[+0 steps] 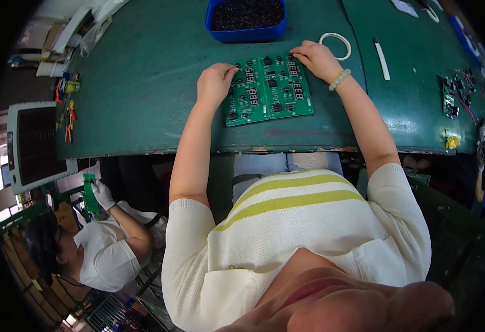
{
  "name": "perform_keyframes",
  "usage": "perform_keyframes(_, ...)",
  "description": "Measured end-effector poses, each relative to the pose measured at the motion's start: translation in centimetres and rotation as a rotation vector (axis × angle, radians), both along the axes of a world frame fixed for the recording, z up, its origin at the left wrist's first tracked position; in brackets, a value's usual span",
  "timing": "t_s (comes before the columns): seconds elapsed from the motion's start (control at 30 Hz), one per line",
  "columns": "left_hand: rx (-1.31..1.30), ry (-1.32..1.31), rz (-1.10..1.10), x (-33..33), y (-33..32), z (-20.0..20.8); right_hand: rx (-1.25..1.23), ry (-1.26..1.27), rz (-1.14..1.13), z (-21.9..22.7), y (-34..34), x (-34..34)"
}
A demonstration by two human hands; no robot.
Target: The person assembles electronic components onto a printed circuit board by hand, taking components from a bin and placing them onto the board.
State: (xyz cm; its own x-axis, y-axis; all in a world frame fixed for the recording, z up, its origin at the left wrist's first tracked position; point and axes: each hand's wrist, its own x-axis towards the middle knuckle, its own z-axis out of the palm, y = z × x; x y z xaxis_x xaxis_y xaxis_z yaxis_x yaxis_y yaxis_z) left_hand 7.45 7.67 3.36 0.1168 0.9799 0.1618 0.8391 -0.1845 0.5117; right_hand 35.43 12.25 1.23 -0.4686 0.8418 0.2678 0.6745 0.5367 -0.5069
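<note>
A green circuit board panel (264,113) lies on the table in front of me, carrying several white-segment digit displays (254,98) and small black parts (272,83). At its upper left corner, the fingertips of my left hand (214,84) are pinched together over the board's edge. My right hand (315,60) has its thumb and fingers closed at the upper right corner, beside a small black part. What either pinch holds is too small to make out. Beyond the board stands a blue bin (245,36) filled with small black pieces (248,14).
Right of my right hand lie a white ring (336,45) and a white-handled tool (382,60). Wired boards (451,97) sit farther right. Pliers and cutters (69,119) hang near the table's left end. A gloved co-worker (112,243) at lower left holds a green board (91,195).
</note>
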Motion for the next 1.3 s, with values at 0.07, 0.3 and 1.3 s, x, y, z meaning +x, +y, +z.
perform_keyframes(0.07, -0.033, -0.022, 0.006, 0.0, 0.3, -0.3, 0.004, -0.002, -0.004, 0.0, 0.1, 0.1)
perform_keyframes(0.3, -0.115, -0.177, 0.14, 0.9, 0.2, 0.6, -0.08, -0.004, 0.022, 0.9, 0.7, 0.4)
perform_keyframes(1.3, -0.001, 0.128, 0.033, 1.1, 0.7, 0.2, -1.218, 1.334, -0.061, 1.0, -1.3, 0.4)
